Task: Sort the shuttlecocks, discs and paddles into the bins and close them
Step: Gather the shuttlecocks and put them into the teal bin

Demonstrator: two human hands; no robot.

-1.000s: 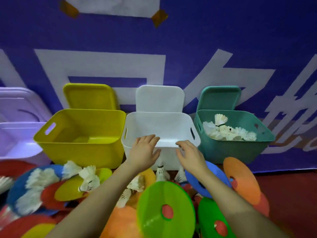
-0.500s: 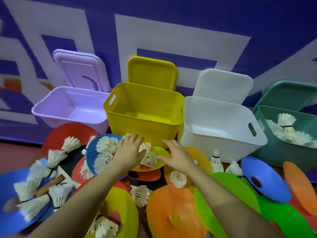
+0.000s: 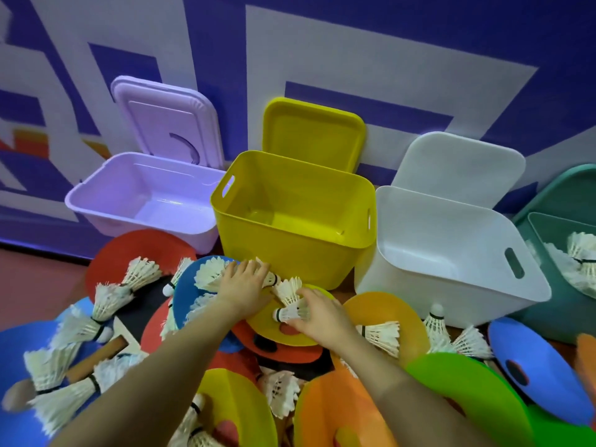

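My left hand [image 3: 245,285] lies over a shuttlecock [image 3: 209,275] on a blue disc [image 3: 185,298], fingers bent around its middle; the cork sticks out past my fingertips. My right hand [image 3: 322,314] pinches another shuttlecock [image 3: 290,312] lying on a yellow disc [image 3: 263,322]. Both are just in front of the empty yellow bin [image 3: 290,256]. A lilac bin [image 3: 142,195] and a white bin [image 3: 419,285] stand empty beside it. The teal bin [image 3: 548,314] at the right edge holds shuttlecocks [image 3: 580,253]. A paddle's wooden handle [image 3: 96,356] shows at the lower left.
All bin lids lean open against the purple wall, such as the yellow lid [image 3: 309,133]. Red [image 3: 138,250], orange [image 3: 390,308], green [image 3: 467,398] and blue [image 3: 535,369] discs overlap on the floor, with several loose shuttlecocks scattered across them.
My view swung left and down from the white bin to the pile. Both hands left the white bin's rim, dropped in front of the yellow bin and closed on shuttlecocks.
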